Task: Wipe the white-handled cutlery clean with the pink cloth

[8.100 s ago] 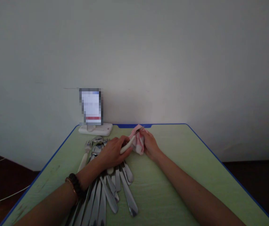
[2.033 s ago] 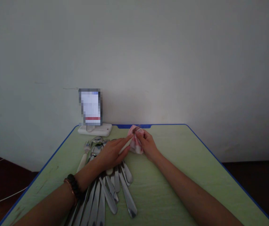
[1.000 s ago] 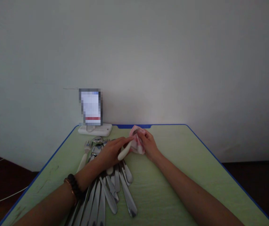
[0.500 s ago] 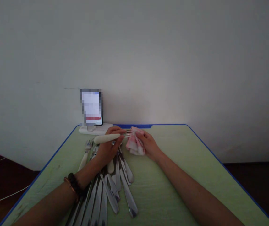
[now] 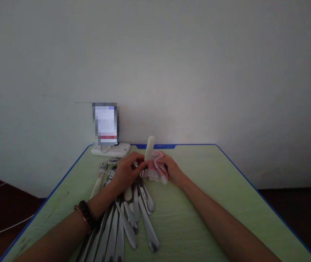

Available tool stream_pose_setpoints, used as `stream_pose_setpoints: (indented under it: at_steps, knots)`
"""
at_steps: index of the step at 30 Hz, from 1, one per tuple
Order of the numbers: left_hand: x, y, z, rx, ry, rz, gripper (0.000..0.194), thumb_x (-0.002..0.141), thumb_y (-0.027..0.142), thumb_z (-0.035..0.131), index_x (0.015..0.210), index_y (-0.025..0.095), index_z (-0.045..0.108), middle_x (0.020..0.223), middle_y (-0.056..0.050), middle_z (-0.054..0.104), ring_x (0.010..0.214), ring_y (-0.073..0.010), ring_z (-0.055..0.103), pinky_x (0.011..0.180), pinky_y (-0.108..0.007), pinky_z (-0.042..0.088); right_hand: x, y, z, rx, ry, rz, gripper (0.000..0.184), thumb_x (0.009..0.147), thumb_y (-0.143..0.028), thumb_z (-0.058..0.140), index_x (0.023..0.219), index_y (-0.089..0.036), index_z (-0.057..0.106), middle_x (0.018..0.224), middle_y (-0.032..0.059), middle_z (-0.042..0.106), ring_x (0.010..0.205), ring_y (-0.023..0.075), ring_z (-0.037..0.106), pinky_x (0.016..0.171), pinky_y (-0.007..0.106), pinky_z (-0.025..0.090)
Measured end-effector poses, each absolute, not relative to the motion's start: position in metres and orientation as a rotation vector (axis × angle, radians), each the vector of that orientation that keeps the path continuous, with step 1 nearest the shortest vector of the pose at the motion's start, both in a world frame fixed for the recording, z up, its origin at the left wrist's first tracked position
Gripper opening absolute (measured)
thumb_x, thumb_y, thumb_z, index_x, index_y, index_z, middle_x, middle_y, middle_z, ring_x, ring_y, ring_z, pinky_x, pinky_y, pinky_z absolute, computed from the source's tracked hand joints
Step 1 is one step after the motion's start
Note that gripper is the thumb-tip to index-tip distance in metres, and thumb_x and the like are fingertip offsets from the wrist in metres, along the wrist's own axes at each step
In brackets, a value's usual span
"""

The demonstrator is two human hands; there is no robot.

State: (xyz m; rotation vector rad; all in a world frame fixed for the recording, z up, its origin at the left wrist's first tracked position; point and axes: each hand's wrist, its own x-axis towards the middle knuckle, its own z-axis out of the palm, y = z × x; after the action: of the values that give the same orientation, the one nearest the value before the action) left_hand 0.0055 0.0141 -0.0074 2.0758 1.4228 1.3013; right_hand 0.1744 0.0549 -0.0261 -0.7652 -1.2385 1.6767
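Note:
My left hand (image 5: pixel 128 169) pinches a cream-handled fork (image 5: pixel 150 148) between thumb and fingers. The fork's handle points up and away, while its metal end sits low, partly hidden by the cloth and my fingertips. A pink and white cloth (image 5: pixel 157 169), bunched up, is gripped in my right hand (image 5: pixel 173 169) and presses against the fork from the right. Beneath my left hand and forearm lies a pile of metal cutlery (image 5: pixel 114 233), mostly with the handles toward me. Another cream-handled fork (image 5: pixel 97 185) lies at the left of the pile.
A phone (image 5: pixel 106 123) with a blurred screen stands on a white base (image 5: pixel 120 150) at the table's back left. The green table (image 5: pixel 199 160) has a blue edge and meets a grey wall (image 5: pixel 199 72). Pale cords lie on the dark floor at left.
The fork has turned from lying sideways, tines in the cloth, to handle up with the metal end low. My left fingers have shifted on it. The cloth has been refolded slightly in my right hand.

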Motion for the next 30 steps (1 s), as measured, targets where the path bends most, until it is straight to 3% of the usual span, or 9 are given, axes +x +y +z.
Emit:
stream_pose_setpoints:
  at_steps: [6, 14, 23, 30]
  knots:
    - [0.0058, 0.0129, -0.0055, 2.202, 1.435, 1.357, 0.018, 0.079, 0.035, 0.059, 0.075, 0.018, 0.061, 0.061, 0.005, 0.047, 0.054, -0.0089, 0.045, 0.052, -0.020, 0.039, 0.1769, 0.0527, -0.0240, -0.850, -1.501, 1.486, 0.031, 0.066, -0.028, 0.063, 0.095, -0.018, 0.060, 0.080, -0.0008, 0.059, 0.072, 0.0129, 0.050, 0.067, 0.024, 0.041]
    - [0.0063, 0.0112, -0.0057, 2.008, 1.608, 1.225, 0.021, 0.077, 0.036, 0.055, 0.071, 0.016, 0.057, 0.059, 0.001, 0.060, 0.047, -0.0108, 0.053, 0.047, -0.021, 0.041, 0.1766, 0.0544, -0.0269, -0.845, -1.505, 1.450, 0.028, 0.067, -0.034, 0.065, 0.089, -0.017, 0.061, 0.077, -0.0004, 0.059, 0.070, 0.0120, 0.050, 0.066, 0.024, 0.041]
    - [0.0077, 0.0097, -0.0041, 2.083, 1.596, 1.211, 0.022, 0.077, 0.038, 0.055, 0.068, 0.018, 0.056, 0.054, 0.003, 0.059, 0.044, -0.0103, 0.052, 0.046, -0.021, 0.040, 0.1756, 0.0538, -0.0252, -0.835, -1.238, 1.665, 0.021, 0.063, -0.029, 0.063, 0.080, -0.017, 0.062, 0.070, 0.0000, 0.061, 0.062, 0.0131, 0.052, 0.061, 0.026, 0.042]
    - [0.0071, 0.0111, -0.0050, 2.067, 1.656, 1.199, 0.022, 0.077, 0.037, 0.055, 0.067, 0.018, 0.055, 0.055, 0.003, 0.060, 0.045, -0.0103, 0.053, 0.047, -0.021, 0.040, 0.1760, 0.0512, -0.0221, -0.836, -1.343, 1.609, 0.021, 0.064, -0.030, 0.064, 0.081, -0.017, 0.065, 0.068, -0.0014, 0.060, 0.061, 0.0114, 0.049, 0.057, 0.023, 0.041]
